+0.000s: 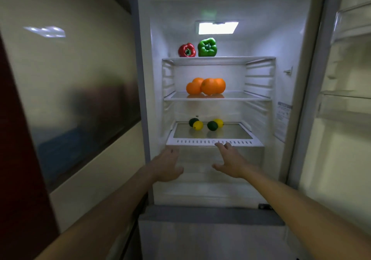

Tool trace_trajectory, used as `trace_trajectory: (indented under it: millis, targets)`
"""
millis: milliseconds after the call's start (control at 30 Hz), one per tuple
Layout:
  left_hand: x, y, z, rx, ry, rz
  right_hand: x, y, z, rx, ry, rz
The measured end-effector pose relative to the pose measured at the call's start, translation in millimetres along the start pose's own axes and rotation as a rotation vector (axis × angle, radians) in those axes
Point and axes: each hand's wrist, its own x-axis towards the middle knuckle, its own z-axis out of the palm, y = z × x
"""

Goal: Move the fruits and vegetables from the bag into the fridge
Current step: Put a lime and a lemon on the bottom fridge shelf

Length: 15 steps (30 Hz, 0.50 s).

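The fridge (301, 79) stands open in front of me. A red pepper (187, 50) and a green pepper (207, 47) sit on the top shelf. Three oranges (206, 86) are bunched on the middle shelf. Two lemons (198, 125) and two limes (212, 125) lie on the lower shelf (214, 141). My left hand (167, 164) is stretched out below that shelf's front edge, fingers spread and holding nothing. My right hand (230, 159) reaches forward too, its fingertips at the shelf's front rim. No bag is in view.
The fridge door (349, 79) with its racks stands open at the right. A glossy wall panel (70, 91) runs along the left. Below the lower shelf lies the crisper drawer (210, 189), and a closed freezer front (210, 235) sits beneath it.
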Motion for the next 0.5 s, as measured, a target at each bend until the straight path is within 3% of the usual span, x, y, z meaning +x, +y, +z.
trace_trajectory:
  millis: [500]
  targets:
    - [-160,6,6,0.033,-0.070,0.062,-166,-73,16,0.028,-0.048,0.076]
